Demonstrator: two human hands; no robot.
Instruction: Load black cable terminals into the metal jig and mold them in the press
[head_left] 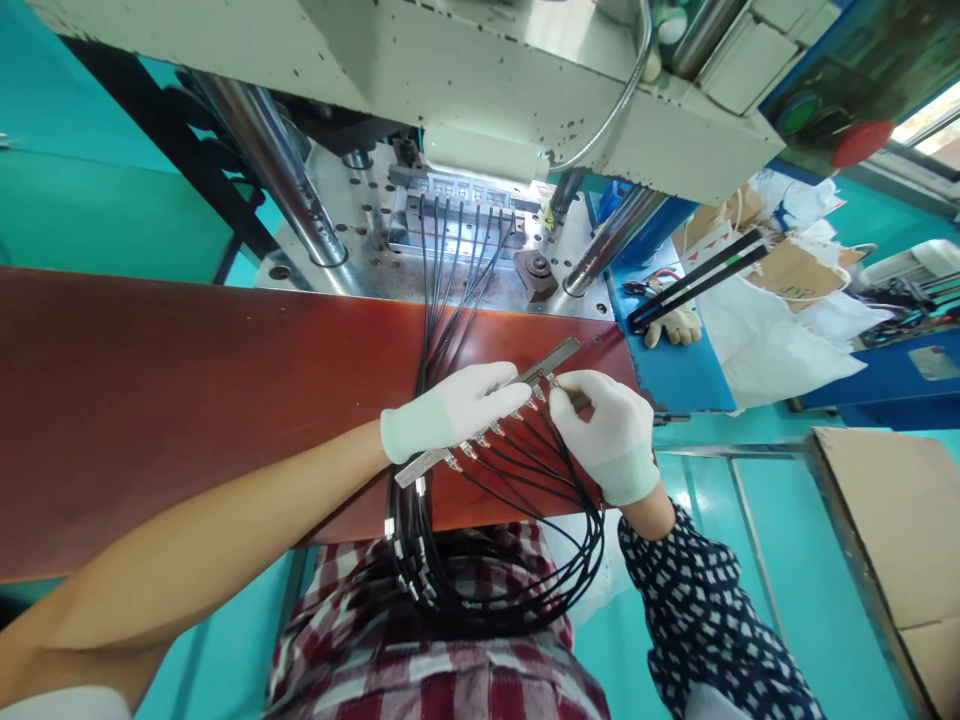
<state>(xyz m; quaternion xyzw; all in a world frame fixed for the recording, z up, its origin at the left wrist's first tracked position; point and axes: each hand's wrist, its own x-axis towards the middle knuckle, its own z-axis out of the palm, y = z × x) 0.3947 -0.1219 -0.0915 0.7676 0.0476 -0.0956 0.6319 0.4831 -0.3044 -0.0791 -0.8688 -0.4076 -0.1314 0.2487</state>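
A flat metal bar (pixel 421 468) lies slantwise above the reddish-brown table, with several small metal cable ends along its lower edge. My left hand (pixel 469 405), in a white glove, is closed on the bar near its upper right part. At the bar's right end, my gloved right hand (pixel 604 425) pinches a metal cable end (pixel 552 380) between thumb and forefinger. Black cables (pixel 525 610) loop from the bar down over the lap and up under my left hand. Their far ends lie side by side in a metal fixture (pixel 465 225) on the press bed.
The press's upper body (pixel 360 60) spans the top, with steel posts (pixel 274 165) at both sides. Red and green buttons (pixel 862 143) are at upper right. A blue surface (pixel 675 375) at right holds a glove and black bars. A cardboard piece (pixel 885 530) stands at lower right.
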